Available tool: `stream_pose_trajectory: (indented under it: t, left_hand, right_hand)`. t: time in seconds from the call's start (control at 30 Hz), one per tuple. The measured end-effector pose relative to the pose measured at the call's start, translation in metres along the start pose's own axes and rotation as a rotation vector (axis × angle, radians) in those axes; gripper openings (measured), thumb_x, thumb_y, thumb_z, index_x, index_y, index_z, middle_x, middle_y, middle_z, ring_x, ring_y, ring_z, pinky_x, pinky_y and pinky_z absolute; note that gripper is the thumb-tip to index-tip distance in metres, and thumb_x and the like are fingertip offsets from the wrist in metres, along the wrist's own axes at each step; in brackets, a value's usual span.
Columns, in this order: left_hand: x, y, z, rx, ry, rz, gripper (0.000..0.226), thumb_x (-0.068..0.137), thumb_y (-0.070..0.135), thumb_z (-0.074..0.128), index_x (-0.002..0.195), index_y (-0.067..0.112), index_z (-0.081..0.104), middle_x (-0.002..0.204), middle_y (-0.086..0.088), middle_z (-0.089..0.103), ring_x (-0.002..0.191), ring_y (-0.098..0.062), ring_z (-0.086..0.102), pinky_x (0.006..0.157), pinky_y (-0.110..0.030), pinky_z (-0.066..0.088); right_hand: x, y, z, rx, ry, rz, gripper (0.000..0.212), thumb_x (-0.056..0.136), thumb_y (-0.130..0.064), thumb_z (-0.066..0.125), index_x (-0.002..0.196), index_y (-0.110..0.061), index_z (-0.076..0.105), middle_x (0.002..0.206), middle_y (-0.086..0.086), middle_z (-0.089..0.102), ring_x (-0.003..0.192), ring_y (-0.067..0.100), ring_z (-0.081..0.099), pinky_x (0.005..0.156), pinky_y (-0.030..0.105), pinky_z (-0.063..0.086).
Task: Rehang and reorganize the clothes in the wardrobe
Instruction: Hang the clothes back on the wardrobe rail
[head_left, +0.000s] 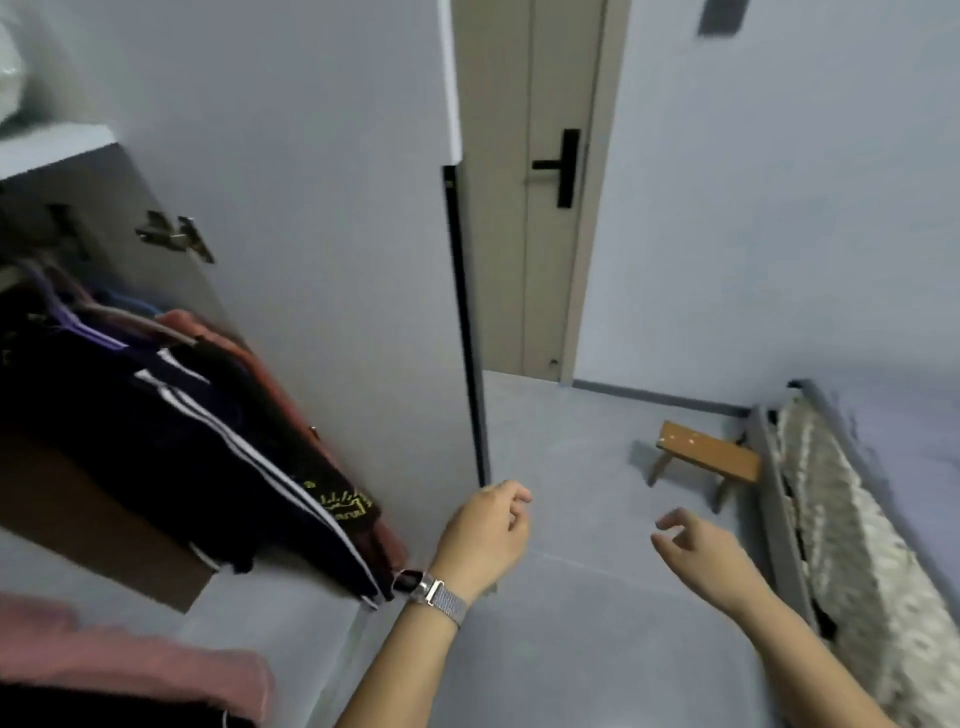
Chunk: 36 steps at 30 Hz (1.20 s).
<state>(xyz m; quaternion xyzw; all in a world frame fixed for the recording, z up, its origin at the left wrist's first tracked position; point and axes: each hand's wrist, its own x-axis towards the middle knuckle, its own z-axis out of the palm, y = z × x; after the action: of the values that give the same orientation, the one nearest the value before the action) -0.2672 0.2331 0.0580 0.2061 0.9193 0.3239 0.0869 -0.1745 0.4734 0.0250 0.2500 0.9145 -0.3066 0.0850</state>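
While dark clothes (171, 447) are seen hanging in the open wardrobe (311, 218) at the left of the frame, nothing is held by either hand. The left hand (485, 535) and right hand (701, 556) are loosely curled over the floor (582, 623) at lower centre.

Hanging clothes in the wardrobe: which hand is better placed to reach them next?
Left, probably. The left hand hovers empty beside the wardrobe door, close to the dark hanging clothes. The right hand, also empty, is out over the floor toward the bed, farther from them.
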Motion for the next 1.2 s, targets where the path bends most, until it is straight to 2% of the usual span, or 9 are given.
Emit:
stream_pose_trajectory:
  t: [0.1, 0.2, 0.33, 0.5, 0.57, 0.67, 0.93, 1.07, 1.2]
  left_hand:
    - [0.012, 0.057, 0.060, 0.004, -0.100, 0.097, 0.025, 0.089, 0.016, 0.049, 0.109, 0.021, 0.062, 0.106, 0.003, 0.063, 0.097, -0.014, 0.060, 0.089, -0.031, 0.047]
    - [0.014, 0.122, 0.124, 0.001, -0.221, 0.183, 0.026, 0.088, 0.016, 0.050, 0.110, 0.022, 0.062, 0.109, 0.003, 0.060, 0.102, -0.012, 0.059, 0.090, -0.031, 0.047]
    - [0.005, 0.212, 0.205, -0.005, -0.381, 0.347, 0.026, 0.088, 0.017, 0.051, 0.110, 0.023, 0.061, 0.110, 0.004, 0.059, 0.103, -0.011, 0.058, 0.091, -0.029, 0.045]
    - [-0.024, 0.318, 0.295, -0.006, -0.591, 0.541, 0.025, 0.089, 0.019, 0.051, 0.111, 0.024, 0.060, 0.107, 0.005, 0.057, 0.085, -0.011, 0.058, 0.085, -0.026, 0.046]
    - [-0.037, 0.351, 0.324, 0.009, -0.662, 0.626, 0.024, 0.089, 0.022, 0.051, 0.111, 0.025, 0.060, 0.105, 0.005, 0.057, 0.081, -0.011, 0.056, 0.085, -0.028, 0.047]
    - [-0.053, 0.393, 0.362, 0.019, -0.788, 0.725, 0.026, 0.090, 0.020, 0.050, 0.114, 0.020, 0.060, 0.106, 0.004, 0.056, 0.089, -0.011, 0.056, 0.088, -0.026, 0.045]
    - [-0.067, 0.482, 0.457, 0.116, -1.039, 0.966, 0.026, 0.091, 0.022, 0.050, 0.115, 0.020, 0.058, 0.107, 0.006, 0.056, 0.097, -0.011, 0.056, 0.090, -0.027, 0.046]
    - [-0.074, 0.521, 0.502, 0.143, -1.126, 1.061, 0.022, 0.090, 0.021, 0.051, 0.111, 0.019, 0.058, 0.102, 0.006, 0.058, 0.094, -0.011, 0.057, 0.088, -0.028, 0.045]
    - [-0.098, 0.538, 0.539, 0.173, -1.193, 1.121, 0.021, 0.091, 0.019, 0.049, 0.110, 0.018, 0.059, 0.100, 0.006, 0.057, 0.090, -0.009, 0.056, 0.082, -0.025, 0.046]
  right_hand:
    - [-0.025, 0.081, -0.044, 0.038, 0.079, 0.131, 0.018, 0.091, -0.034, 0.058, 0.105, -0.027, 0.048, 0.082, -0.010, 0.063, 0.084, 0.017, 0.064, 0.073, 0.033, 0.049]
    - [-0.061, 0.168, -0.085, 0.072, 0.196, 0.277, 0.029, 0.088, -0.032, 0.062, 0.111, -0.017, 0.053, 0.090, -0.001, 0.062, 0.097, 0.025, 0.063, 0.071, 0.029, 0.040]
    - [-0.127, 0.269, -0.122, 0.191, 0.321, 0.496, 0.032, 0.087, -0.031, 0.064, 0.113, -0.016, 0.053, 0.084, 0.000, 0.065, 0.077, 0.019, 0.059, 0.066, 0.029, 0.039]
    - [-0.216, 0.371, -0.142, 0.317, 0.436, 0.736, 0.034, 0.085, -0.029, 0.064, 0.114, -0.017, 0.052, 0.077, -0.006, 0.062, 0.074, 0.012, 0.058, 0.062, 0.026, 0.041]
    - [-0.247, 0.395, -0.146, 0.353, 0.501, 0.821, 0.032, 0.085, -0.030, 0.065, 0.112, -0.017, 0.053, 0.076, -0.006, 0.063, 0.073, 0.008, 0.057, 0.059, 0.021, 0.039]
    - [-0.281, 0.423, -0.147, 0.419, 0.578, 0.928, 0.033, 0.085, -0.029, 0.065, 0.113, -0.018, 0.052, 0.075, -0.007, 0.065, 0.073, 0.007, 0.059, 0.062, 0.023, 0.044]
    - [-0.330, 0.475, -0.151, 0.553, 0.740, 1.167, 0.032, 0.087, -0.020, 0.062, 0.116, -0.016, 0.051, 0.076, -0.003, 0.063, 0.073, 0.005, 0.056, 0.060, 0.020, 0.039]
    - [-0.345, 0.502, -0.149, 0.592, 0.793, 1.310, 0.034, 0.086, -0.022, 0.061, 0.118, -0.015, 0.053, 0.079, -0.002, 0.064, 0.075, 0.010, 0.059, 0.065, 0.025, 0.044]
    - [-0.358, 0.518, -0.134, 0.645, 0.798, 1.378, 0.032, 0.087, -0.022, 0.061, 0.117, -0.019, 0.052, 0.082, -0.005, 0.063, 0.076, 0.006, 0.057, 0.060, 0.018, 0.038]
